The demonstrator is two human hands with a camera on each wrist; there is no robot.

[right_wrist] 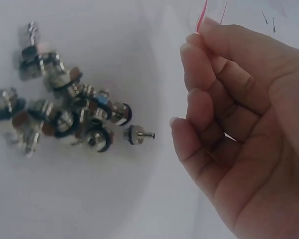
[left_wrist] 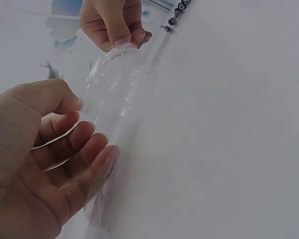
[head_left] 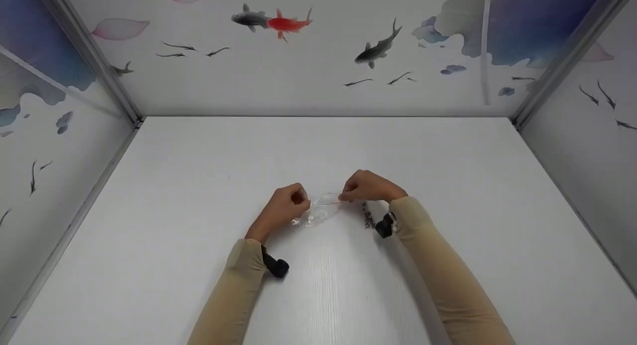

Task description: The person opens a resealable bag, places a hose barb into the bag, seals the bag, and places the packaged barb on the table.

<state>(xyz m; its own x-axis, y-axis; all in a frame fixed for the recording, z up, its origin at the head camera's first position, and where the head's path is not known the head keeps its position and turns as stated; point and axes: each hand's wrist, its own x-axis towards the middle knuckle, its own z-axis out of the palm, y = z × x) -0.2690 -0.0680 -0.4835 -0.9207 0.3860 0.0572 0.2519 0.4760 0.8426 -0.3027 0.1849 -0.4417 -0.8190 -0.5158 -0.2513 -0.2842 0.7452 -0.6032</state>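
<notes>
Between the two hands stretches a clear plastic zip bag (head_left: 322, 213), with a thin red line along its top edge. My left hand (head_left: 282, 205) pinches one side of it between thumb and index finger, its other fingers loosely curved against the film (left_wrist: 102, 194). With thumb and fingertip, my right hand (head_left: 372, 186) pinches the other end, at the red strip (right_wrist: 202, 15). A small pile of metal fittings (right_wrist: 65, 119) with dark rings lies on the table beside the right hand. One fitting (right_wrist: 136, 135) sits at the pile's edge, nearest the fingers.
The white table (head_left: 199, 161) is enclosed by a back wall (head_left: 308, 81) and side walls printed with fish and petals. Black wrist cameras, one left (head_left: 276, 266) and one right (head_left: 384, 226), stick out from the beige sleeves, the right one close to the fittings.
</notes>
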